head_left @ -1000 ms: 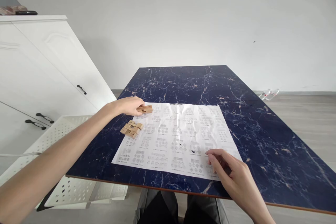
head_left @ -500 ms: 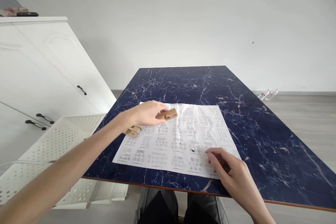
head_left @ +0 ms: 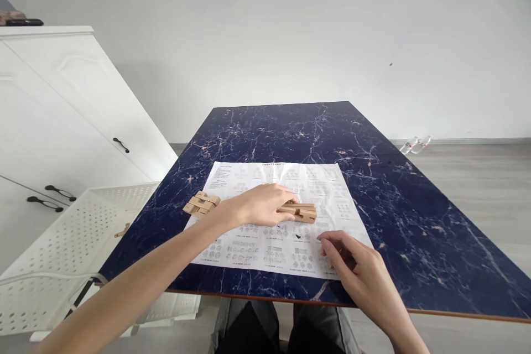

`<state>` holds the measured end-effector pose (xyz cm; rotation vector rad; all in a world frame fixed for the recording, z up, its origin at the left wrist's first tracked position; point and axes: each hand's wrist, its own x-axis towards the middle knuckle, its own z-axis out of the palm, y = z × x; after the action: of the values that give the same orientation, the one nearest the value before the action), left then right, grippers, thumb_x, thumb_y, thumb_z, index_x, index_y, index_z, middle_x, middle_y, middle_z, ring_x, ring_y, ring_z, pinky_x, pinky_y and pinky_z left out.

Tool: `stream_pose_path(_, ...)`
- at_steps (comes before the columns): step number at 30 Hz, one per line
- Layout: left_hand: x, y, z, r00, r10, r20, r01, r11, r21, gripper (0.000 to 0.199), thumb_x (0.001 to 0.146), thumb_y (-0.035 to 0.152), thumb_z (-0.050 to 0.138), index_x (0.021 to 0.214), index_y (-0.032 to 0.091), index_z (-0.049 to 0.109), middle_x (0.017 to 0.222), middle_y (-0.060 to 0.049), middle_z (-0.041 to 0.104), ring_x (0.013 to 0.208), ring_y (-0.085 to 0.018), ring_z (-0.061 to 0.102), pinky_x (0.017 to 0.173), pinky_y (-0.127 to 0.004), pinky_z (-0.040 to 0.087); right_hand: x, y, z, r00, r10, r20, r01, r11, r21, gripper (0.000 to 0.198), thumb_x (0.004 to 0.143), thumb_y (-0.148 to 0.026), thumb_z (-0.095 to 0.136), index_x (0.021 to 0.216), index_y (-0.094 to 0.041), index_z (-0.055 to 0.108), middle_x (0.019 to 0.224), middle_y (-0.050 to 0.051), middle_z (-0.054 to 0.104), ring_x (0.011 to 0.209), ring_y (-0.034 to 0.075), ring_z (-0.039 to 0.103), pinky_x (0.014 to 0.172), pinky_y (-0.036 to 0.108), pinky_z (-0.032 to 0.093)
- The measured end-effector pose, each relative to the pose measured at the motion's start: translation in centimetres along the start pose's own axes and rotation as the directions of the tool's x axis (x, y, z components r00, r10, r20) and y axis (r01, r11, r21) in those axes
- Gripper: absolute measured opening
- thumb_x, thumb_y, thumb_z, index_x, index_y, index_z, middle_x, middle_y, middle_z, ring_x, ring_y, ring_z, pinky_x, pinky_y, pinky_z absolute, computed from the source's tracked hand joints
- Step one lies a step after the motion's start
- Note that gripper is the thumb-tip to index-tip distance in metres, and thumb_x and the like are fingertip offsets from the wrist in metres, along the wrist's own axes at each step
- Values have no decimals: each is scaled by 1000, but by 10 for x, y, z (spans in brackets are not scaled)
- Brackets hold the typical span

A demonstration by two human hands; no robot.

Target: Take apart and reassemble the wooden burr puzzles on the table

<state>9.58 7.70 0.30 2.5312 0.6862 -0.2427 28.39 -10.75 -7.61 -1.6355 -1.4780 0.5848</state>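
Fingers, left hand [head_left: 267,203]: clamped round notched wooden pieces [head_left: 306,214], over printed sheet [head_left: 348,221] on counter [head_left: 274,133] | right hand [head_left: 359,263]: curled, grip unclear | pieces: likely light, rigid; best pinched across long sides

Soft, even, fairly bright light; source direction unclear. Wall [head_left: 265,38] pale grey, faintly shaded beside cabinet [head_left: 91,99] at 10 o'clock. Frame corner darkens toward 2 o'clock. Dark shadow inside right hand [head_left: 357,265], toward 5. Trousers [head_left: 249,321] at 6 go near-black. Wide-angle stretch: table [head_left: 282,133] splays toward 4 and 8. Print on paper sheet [head_left: 327,204] too soft to read.
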Motion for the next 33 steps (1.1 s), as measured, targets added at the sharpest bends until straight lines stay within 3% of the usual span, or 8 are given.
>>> stream_pose_path(6, -1, -7, 9, 997, 50, -65, -52, 999, -18, 31, 103, 39, 65, 126, 19, 73, 127, -12, 75, 106, -26, 71, 81, -34, 51, 1, 7, -2, 998, -20, 55, 21, 1000, -11, 32, 107, -48, 55, 103, -24, 75, 81, 4, 75, 63, 18, 65, 61, 25, 53)
stream_pose_path(13, -5, -11, 18, 993, 15, -117, -18, 1000, -21, 43, 99, 42, 72, 136, 20, 68, 133, -11, 72, 109, -27, 71, 85, -35, 52, 2, 8, -3, 998, -32, 54, 33, 999, -24, 30, 107, -46, 55, 102, -24, 75, 84, 4, 77, 65, 18, 68, 61, 24, 55)
stream_pose_path(21, -13, -14, 23, 978, 23, -206, -41, 995, -86, 47, 103, 52, 65, 137, 21, 68, 134, -11, 72, 114, -29, 71, 89, -37, 55, 1, 4, -2, 999, -6, 45, 7, 1000, -12, 29, 107, -47, 56, 102, -25, 74, 85, 3, 76, 65, 18, 67, 63, 24, 55)
stream_pose_path(27, -14, -15, 30, 951, 9, -308, -62, 985, -164, 36, 113, 36, 45, 131, 20, 71, 130, -11, 75, 110, -25, 73, 90, -38, 56, 1, 7, -1, 998, -23, 51, 24, 1000, -8, 31, 106, -48, 56, 102, -24, 75, 84, 5, 77, 65, 20, 68, 61, 26, 55)
stream_pose_path(33, -11, -19, 33, 945, -41, -323, -28, 978, -205, 31, 108, 32, 53, 128, 19, 72, 127, -11, 77, 105, -25, 73, 87, -38, 57, 0, 4, 0, 1000, -7, 20, 7, 1000, 1, 30, 106, -47, 56, 101, -24, 74, 82, 4, 76, 65, 19, 67, 62, 26, 55)
